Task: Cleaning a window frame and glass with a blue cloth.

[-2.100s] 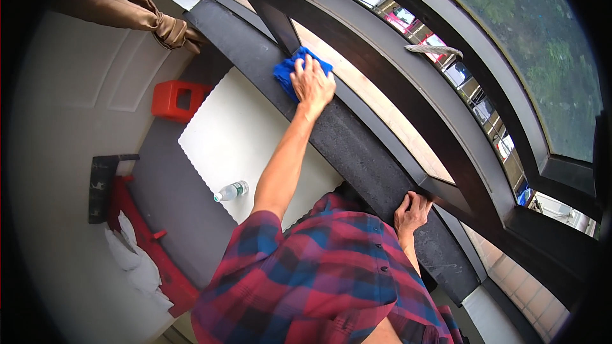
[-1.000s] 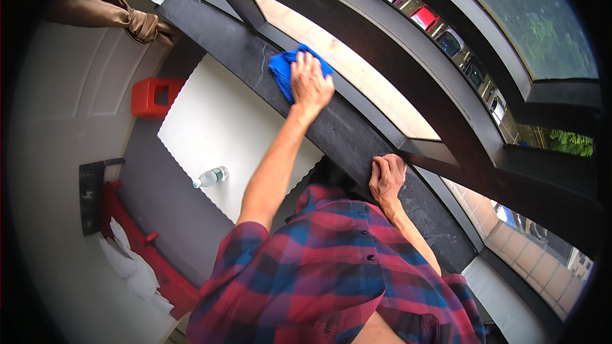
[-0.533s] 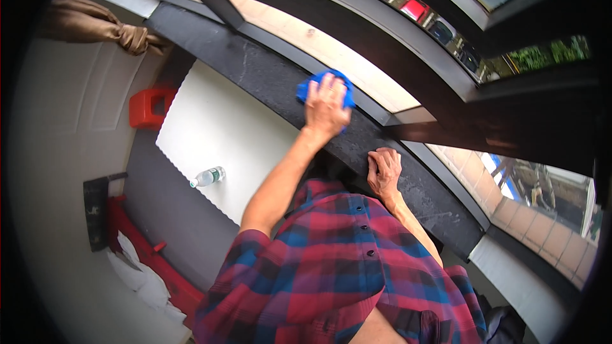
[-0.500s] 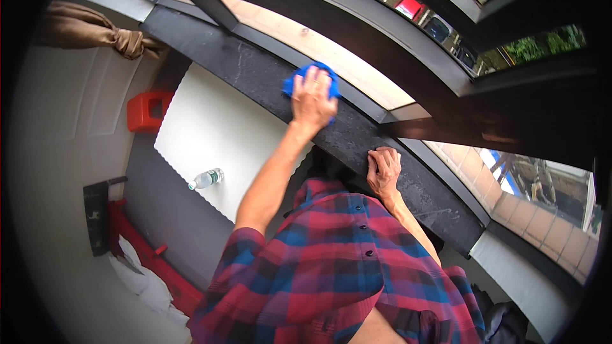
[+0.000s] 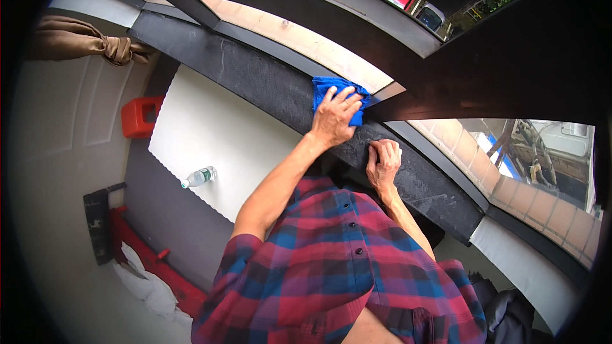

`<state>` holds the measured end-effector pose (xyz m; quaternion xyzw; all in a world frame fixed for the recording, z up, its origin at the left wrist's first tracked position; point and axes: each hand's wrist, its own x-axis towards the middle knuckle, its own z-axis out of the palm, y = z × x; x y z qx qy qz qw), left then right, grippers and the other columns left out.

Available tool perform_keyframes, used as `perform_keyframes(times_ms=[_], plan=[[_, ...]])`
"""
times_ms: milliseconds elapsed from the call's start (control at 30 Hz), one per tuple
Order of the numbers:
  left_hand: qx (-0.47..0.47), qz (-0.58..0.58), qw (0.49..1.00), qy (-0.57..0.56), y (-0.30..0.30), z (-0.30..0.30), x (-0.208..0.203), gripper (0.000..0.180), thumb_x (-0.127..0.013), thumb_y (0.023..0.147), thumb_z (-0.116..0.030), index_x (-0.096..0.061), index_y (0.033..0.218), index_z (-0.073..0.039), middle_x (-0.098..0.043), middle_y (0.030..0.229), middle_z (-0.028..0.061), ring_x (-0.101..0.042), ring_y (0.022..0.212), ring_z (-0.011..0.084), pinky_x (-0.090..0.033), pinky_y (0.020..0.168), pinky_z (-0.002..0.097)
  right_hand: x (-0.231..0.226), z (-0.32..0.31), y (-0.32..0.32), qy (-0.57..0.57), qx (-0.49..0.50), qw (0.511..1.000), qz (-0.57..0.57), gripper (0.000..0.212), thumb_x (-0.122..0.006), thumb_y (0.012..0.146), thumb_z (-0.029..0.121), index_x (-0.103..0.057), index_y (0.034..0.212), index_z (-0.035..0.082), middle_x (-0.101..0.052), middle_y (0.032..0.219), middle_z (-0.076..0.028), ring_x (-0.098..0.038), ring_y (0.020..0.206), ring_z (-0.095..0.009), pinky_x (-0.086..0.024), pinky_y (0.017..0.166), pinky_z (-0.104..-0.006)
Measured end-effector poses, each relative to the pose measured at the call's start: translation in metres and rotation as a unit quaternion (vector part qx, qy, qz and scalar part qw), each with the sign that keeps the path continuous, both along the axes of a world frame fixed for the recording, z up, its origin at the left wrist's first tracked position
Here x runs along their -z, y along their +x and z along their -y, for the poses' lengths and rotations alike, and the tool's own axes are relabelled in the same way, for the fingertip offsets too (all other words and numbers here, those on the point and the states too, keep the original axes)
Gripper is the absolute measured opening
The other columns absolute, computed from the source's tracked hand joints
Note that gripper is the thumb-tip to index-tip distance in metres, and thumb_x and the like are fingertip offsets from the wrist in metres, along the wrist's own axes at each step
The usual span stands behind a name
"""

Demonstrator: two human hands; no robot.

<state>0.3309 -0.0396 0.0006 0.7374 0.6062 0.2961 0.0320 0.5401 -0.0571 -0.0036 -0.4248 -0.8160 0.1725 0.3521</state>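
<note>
My left hand (image 5: 336,120) presses a crumpled blue cloth (image 5: 325,92) onto the dark window sill (image 5: 255,73), its fingers spread over the fabric against the window frame. Part of the cloth is hidden under the palm. My right hand (image 5: 384,162) rests on the same sill closer to me and to the right, with its fingers curled and together; nothing shows in them. Pale smears and dusty streaks mark the sill around and beyond the right hand.
Left of the sill, a white scalloped-edge sheet (image 5: 217,121) carries a clear plastic bottle (image 5: 200,177). Behind it are a red plastic container (image 5: 140,116) and a knotted brown curtain (image 5: 118,49). Dark window bars (image 5: 446,99) slant over the sill's far side; parked cars show outside.
My left hand has slid the blue cloth rightward along the sill, closer to my right hand. The right hand stays nearly in place. The view has shifted slightly.
</note>
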Motion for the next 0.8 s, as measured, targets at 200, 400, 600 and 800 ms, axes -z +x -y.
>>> perform_keyframes(times_ms=[200, 400, 600, 800], plan=[[-0.161, -0.037, 0.986, 0.019, -0.082, -0.002, -0.003, 0.031, -0.061, 0.080, -0.012, -0.068, 0.108, -0.002, -0.066, 0.128, 0.0113, -0.053, 0.129, 0.0348, -0.034, 0.109, 0.0550, 0.001, 0.001, -0.002, 0.002, -0.012, 1.000, -0.027, 0.016, -0.071, 0.076, -0.001, -0.066, 0.089, 0.007, -0.061, 0.083, -0.008, -0.061, 0.088, -0.027, -0.044, 0.075, -0.0386], [-0.053, 0.137, 0.989, 0.030, 0.024, 0.001, 0.009, 0.036, -0.060, 0.073, -0.009, -0.067, 0.107, -0.001, -0.068, 0.118, 0.0181, -0.055, 0.126, 0.0377, -0.032, 0.110, 0.0573, 0.000, 0.000, -0.005, 0.005, 0.001, 1.000, -0.009, 0.014, -0.070, 0.077, -0.001, -0.066, 0.087, 0.007, -0.061, 0.083, -0.007, -0.060, 0.087, -0.027, -0.044, 0.075, -0.0387], [-0.140, 0.347, 0.928, 0.012, 0.041, -0.001, 0.005, 0.031, -0.059, 0.090, -0.010, -0.064, 0.117, 0.003, -0.066, 0.117, 0.0260, -0.062, 0.111, 0.0452, -0.050, 0.097, 0.0411, 0.000, 0.000, -0.010, 0.005, -0.003, 1.000, -0.003, 0.012, -0.070, 0.077, 0.000, -0.067, 0.087, 0.007, -0.062, 0.084, -0.007, -0.061, 0.088, -0.027, -0.044, 0.076, -0.0386], [-0.053, 0.646, 0.761, -0.027, 0.041, -0.001, -0.063, 0.035, -0.052, 0.094, -0.008, -0.064, 0.125, 0.002, -0.070, 0.119, 0.0207, -0.069, 0.111, 0.0294, -0.051, 0.093, 0.0363, 0.009, 0.003, -0.011, 0.021, 0.029, 0.999, 0.039, 0.012, -0.069, 0.077, -0.001, -0.066, 0.086, 0.006, -0.062, 0.082, -0.009, -0.061, 0.088, -0.029, -0.046, 0.077, -0.0400]])
